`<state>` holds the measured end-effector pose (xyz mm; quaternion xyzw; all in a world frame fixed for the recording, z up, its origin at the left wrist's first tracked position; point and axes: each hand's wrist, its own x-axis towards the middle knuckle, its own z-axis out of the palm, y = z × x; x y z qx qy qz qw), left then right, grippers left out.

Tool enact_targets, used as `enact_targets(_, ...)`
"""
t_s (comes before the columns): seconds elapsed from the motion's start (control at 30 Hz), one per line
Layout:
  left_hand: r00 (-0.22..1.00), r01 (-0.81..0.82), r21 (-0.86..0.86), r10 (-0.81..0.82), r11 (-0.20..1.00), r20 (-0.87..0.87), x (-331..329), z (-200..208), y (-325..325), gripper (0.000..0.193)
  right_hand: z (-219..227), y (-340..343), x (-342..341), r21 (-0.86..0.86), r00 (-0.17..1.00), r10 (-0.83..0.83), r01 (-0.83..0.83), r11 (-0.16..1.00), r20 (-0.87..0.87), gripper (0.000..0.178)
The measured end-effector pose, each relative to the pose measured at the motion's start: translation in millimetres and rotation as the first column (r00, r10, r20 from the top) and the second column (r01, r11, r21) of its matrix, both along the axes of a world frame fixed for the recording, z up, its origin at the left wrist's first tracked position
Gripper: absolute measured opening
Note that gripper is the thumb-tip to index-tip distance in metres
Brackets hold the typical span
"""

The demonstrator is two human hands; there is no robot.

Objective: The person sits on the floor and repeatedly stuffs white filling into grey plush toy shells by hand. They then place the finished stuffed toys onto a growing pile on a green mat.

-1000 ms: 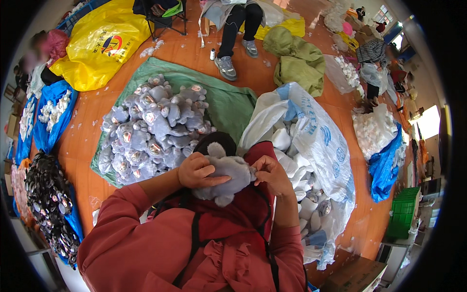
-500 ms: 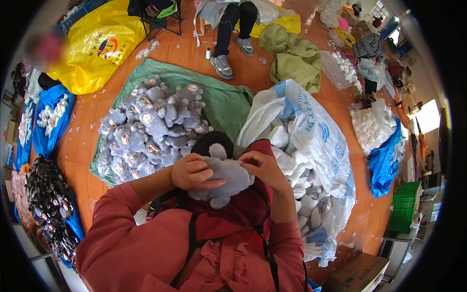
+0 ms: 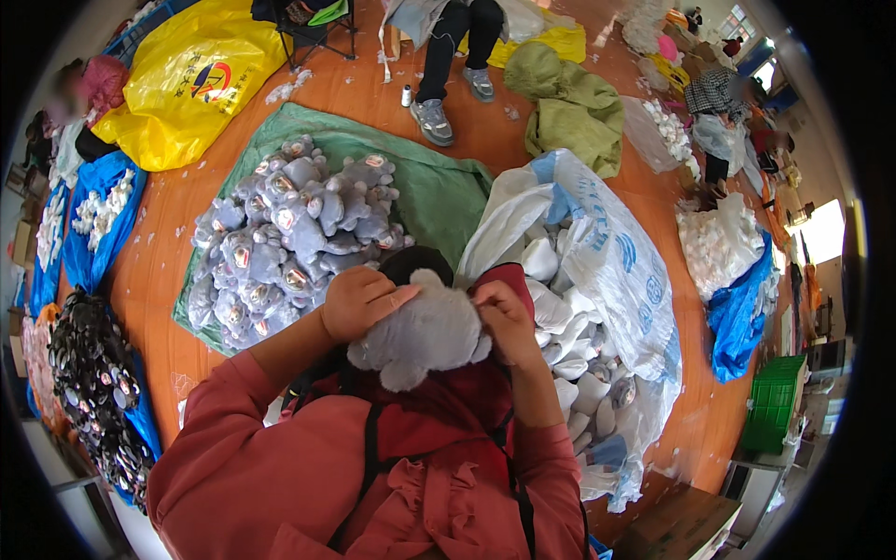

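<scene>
A grey plush toy (image 3: 422,329) with stubby limbs lies over my lap, its plain furry side up. My left hand (image 3: 359,303) grips its upper left edge, the fingers bent across the fur. On the other side my right hand (image 3: 505,320) pinches the right edge between thumb and fingers. Whatever lies under the plush is hidden. Beyond my left hand a heap of similar grey plush toys (image 3: 289,229) covers part of a green sheet (image 3: 439,198). At my right a white woven sack (image 3: 616,252) lies open, with white and grey plush pieces (image 3: 551,308) in it.
A yellow bag (image 3: 191,89) lies at the far left. Dark plush pieces (image 3: 93,383) are piled at the left. A seated person's legs (image 3: 443,65) are across from me, beside an olive sack (image 3: 574,107). A green crate (image 3: 775,401) and a cardboard box (image 3: 681,523) stand at the right.
The plush has been turned in my hands and shows more of its flat side. My left hand has shifted up along its edge. My right hand has moved slightly right with its edge.
</scene>
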<state>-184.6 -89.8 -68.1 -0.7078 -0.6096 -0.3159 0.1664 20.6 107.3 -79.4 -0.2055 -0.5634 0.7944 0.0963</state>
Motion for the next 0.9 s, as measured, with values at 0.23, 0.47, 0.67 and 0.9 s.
enact_targets(0.23,0.844,-0.129,-0.068,0.146,0.989,0.516,6,-1,12,0.037,-16,7,-4,-0.045,0.967,-0.203,0.198,0.979,-0.156,0.012)
enact_targets(0.47,0.54,-0.058,-0.294,0.277,0.954,0.795,3,4,19,0.027,25,15,-6,0.57,0.962,-0.144,0.256,0.781,-0.233,0.056)
enact_targets(0.67,0.733,-0.152,-0.464,0.414,0.873,0.54,21,38,27,0.029,34,2,-20,0.702,0.966,0.184,-0.005,0.712,-0.18,0.062)
enact_targets(0.9,0.724,-0.157,-0.333,0.337,0.93,0.601,33,56,17,0.031,-1,-4,-14,0.5,0.976,0.092,0.02,0.866,-0.198,0.046)
